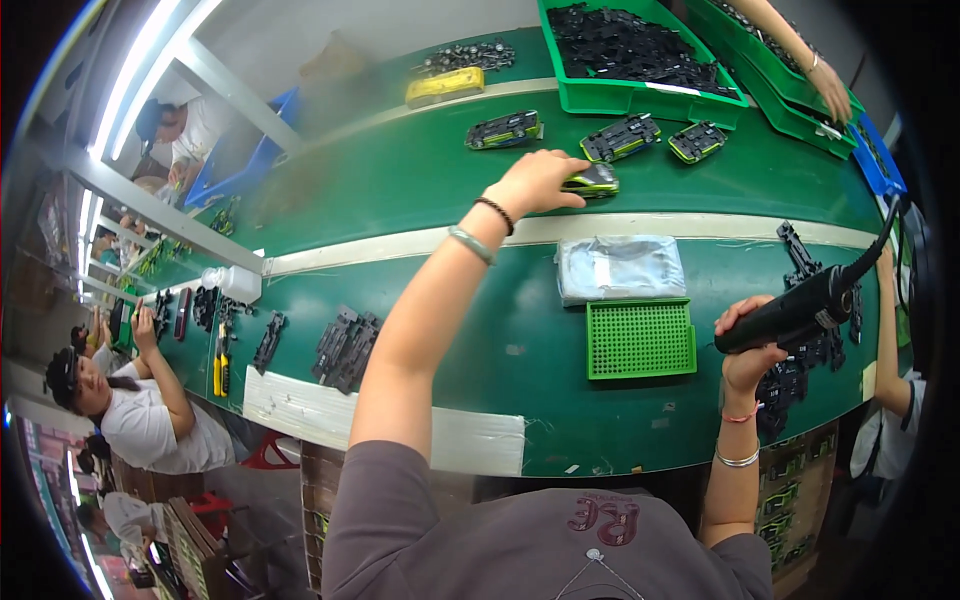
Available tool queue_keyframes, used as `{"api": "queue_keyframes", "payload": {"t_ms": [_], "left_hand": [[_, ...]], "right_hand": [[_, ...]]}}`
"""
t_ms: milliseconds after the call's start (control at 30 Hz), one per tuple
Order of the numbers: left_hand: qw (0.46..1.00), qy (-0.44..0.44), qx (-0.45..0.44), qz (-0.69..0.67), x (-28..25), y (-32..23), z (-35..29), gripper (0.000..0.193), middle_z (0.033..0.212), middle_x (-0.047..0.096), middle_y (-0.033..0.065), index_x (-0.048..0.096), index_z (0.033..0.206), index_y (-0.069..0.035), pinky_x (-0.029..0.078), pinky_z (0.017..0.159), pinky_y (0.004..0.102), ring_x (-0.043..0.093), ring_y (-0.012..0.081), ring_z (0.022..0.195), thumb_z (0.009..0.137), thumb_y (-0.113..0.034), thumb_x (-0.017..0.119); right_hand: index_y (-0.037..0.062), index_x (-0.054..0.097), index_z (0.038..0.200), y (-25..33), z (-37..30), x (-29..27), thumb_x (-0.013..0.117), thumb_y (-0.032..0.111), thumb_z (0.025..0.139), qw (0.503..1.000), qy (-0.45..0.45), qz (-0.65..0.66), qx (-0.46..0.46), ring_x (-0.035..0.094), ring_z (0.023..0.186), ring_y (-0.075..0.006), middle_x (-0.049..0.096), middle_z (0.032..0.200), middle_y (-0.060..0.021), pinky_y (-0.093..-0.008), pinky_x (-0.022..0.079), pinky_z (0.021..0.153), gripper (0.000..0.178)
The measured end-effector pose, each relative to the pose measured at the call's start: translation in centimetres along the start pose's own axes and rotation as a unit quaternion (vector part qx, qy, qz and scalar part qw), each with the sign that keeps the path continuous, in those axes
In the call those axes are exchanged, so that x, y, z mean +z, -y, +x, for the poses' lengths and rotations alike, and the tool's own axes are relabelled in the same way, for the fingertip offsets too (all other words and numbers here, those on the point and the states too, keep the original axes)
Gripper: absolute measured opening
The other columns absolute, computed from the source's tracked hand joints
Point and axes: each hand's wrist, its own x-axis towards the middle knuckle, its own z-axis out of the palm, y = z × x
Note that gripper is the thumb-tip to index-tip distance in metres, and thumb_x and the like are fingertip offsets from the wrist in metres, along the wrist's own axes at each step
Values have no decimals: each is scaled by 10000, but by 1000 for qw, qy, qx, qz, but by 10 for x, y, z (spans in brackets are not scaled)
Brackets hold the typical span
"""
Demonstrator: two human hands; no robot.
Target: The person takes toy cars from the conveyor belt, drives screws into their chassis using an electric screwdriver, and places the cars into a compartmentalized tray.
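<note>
My left hand reaches across the bench with its fingers closed round the end of a green and black toy car, which sits on its wheels. Beyond it, more toy cars lie with black undersides up: one at the left, one in the middle and one at the right. In my right hand is a black electric screwdriver, held near the front right of the bench, its cord running up to the right. The screwdriver's tip cannot be made out.
A green perforated basket and a plastic-wrapped packet lie between my arms. Black chassis parts rest at the right and left. A green bin of black parts stands at the back. Other people work on both sides.
</note>
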Motion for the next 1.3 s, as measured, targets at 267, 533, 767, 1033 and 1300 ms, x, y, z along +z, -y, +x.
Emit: {"api": "queue_keyframes", "payload": {"t_ms": [267,533,767,1033,1300], "left_hand": [[976,100,-171,93,-69,61,-101,412,999,585,131,531,1072,-114,453,809,393,548,319,949,687,-103,677],[875,-59,-451,167,-217,51,-347,404,930,596,172,524,1062,-104,449,767,382,571,310,886,686,-127,672],[761,-256,-596,8,-202,-77,-560,416,983,577,114,467,1154,-14,462,750,247,569,136,860,781,-83,636],[375,-245,-892,-57,-46,-176,-717,346,840,614,124,584,930,-12,446,589,346,577,228,718,696,-242,693],[377,-266,-877,134,64,-178,-819,379,805,622,110,608,854,-18,468,630,384,598,241,712,724,-367,681]], "right_hand": [[38,420,897,-5,-1,0,385,851,564,1000,6,13,-1,467,600,-154,462,686,-58,-286,414,576,880],[-2,442,974,-21,5,-33,457,828,564,998,56,7,6,463,658,-170,471,755,-80,-281,407,618,926],[-12,477,923,-11,14,-36,458,837,554,998,66,-9,19,450,722,-206,459,778,-93,-338,400,700,926],[-12,481,887,-22,20,-28,454,841,545,999,42,-14,32,451,703,-210,464,748,-95,-334,413,666,920],[21,479,928,-23,9,-19,400,848,558,999,22,10,34,457,616,-151,476,708,-62,-275,417,580,909]]}}
